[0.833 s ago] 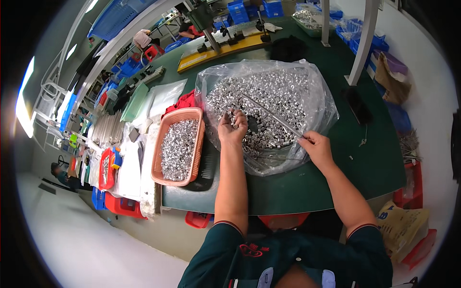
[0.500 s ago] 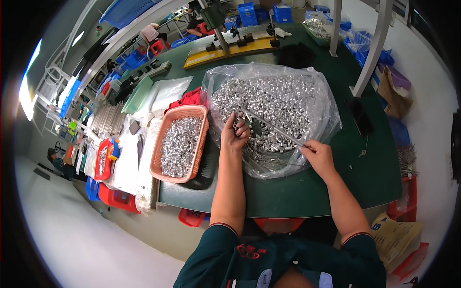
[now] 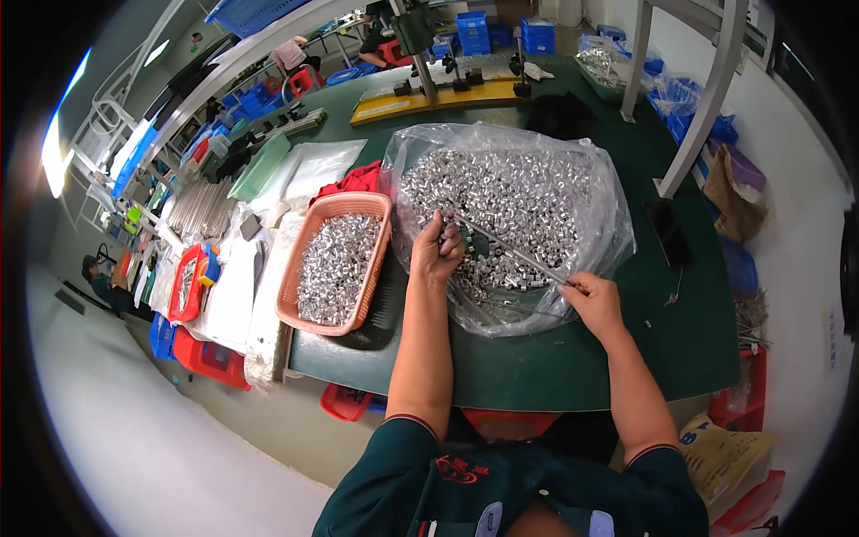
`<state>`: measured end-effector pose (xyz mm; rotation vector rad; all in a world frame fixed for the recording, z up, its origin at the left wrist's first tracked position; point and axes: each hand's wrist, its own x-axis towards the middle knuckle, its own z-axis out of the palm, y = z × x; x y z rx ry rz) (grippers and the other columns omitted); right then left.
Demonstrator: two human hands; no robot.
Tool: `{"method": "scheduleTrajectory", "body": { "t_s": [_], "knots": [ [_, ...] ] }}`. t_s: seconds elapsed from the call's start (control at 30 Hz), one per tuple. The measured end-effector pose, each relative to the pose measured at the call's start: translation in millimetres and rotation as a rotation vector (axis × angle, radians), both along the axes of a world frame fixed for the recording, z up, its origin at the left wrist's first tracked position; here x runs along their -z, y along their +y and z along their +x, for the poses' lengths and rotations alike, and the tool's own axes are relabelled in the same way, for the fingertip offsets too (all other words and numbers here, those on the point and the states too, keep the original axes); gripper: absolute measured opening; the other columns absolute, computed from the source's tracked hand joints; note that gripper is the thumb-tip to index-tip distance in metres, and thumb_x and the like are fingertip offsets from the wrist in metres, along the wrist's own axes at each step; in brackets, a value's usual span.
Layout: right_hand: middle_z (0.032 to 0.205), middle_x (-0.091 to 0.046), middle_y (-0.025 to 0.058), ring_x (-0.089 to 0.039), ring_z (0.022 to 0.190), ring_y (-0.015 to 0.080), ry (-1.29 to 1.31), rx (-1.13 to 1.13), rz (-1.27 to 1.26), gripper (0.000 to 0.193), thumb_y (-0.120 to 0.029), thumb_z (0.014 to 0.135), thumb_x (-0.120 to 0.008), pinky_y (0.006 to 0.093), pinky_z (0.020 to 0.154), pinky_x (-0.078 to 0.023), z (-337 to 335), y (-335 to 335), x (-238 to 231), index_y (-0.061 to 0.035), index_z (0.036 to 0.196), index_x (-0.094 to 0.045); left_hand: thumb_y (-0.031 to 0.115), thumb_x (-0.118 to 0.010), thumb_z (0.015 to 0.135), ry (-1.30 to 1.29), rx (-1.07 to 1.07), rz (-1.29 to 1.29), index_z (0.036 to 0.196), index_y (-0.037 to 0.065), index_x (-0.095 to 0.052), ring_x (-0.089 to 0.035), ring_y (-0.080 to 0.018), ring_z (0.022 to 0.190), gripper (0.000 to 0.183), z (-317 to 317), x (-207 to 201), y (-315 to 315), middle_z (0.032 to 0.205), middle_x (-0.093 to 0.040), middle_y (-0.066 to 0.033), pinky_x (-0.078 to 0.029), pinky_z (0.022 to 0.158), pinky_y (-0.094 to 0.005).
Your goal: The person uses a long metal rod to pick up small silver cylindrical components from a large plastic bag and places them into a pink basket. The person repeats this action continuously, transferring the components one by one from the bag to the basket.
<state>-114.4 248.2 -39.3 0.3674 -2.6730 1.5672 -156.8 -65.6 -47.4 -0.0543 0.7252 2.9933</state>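
A clear plastic bag (image 3: 616, 201), spread wide on the green table, holds a heap of small silver metal sleeves (image 3: 510, 183). My right hand (image 3: 592, 301) pinches the near end of a thin metal rod (image 3: 519, 253) over the bag's right front part. The rod slants up and left across the sleeves, its far end close to the fingertips of my left hand (image 3: 438, 250). That hand is turned palm up above the bag's left side with its fingers curled; what lies in them is too small to tell. Left of it stands a pink plastic basket (image 3: 288, 309) filled with similar silver pieces.
A red cloth (image 3: 344, 182) lies behind the basket. A black phone (image 3: 667, 231) rests right of the bag, near a metal frame leg (image 3: 693, 134). Behind the bag is a yellow-based fixture (image 3: 438, 103). Papers (image 3: 234, 295) and a green tray (image 3: 259, 167) lie left.
The whole view has shifted slightly. Both hands keep nearly the same pose, with the rod still in my right hand and pointing at my left fingers.
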Motion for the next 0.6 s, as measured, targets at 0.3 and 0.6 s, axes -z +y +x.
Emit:
{"method": "scheduleTrajectory", "body": {
  "t_s": [0.3,0.6],
  "knots": [
    [0.063,-0.063,0.0075,-0.060,0.056,0.0147,0.018,-0.016,0.042,0.019,-0.023,0.076,-0.070,0.0286,0.053,-0.043,1.8,-0.6,-1.1,-0.0054,0.084,-0.067,0.034,-0.050,0.094,0.016,-0.132,-0.141,0.095,0.009,-0.054,-0.031,-0.0077,0.044,0.026,0.8,1.5,4.9,0.066,-0.047,0.0002,-0.024,0.042,-0.0223],
    [0.064,-0.064,0.0082,-0.062,0.056,0.0181,0.027,-0.007,0.092,0.020,-0.025,0.076,-0.070,0.0301,0.054,-0.044,2.1,-2.8,-3.6,-0.0068,0.084,-0.068,0.035,-0.056,0.091,0.051,-0.241,-0.288,0.091,0.008,-0.055,-0.032,-0.0074,0.044,0.027,-3.5,-0.6,11.0,0.066,-0.045,0.0012,-0.024,0.041,-0.0220]
  ]
}}
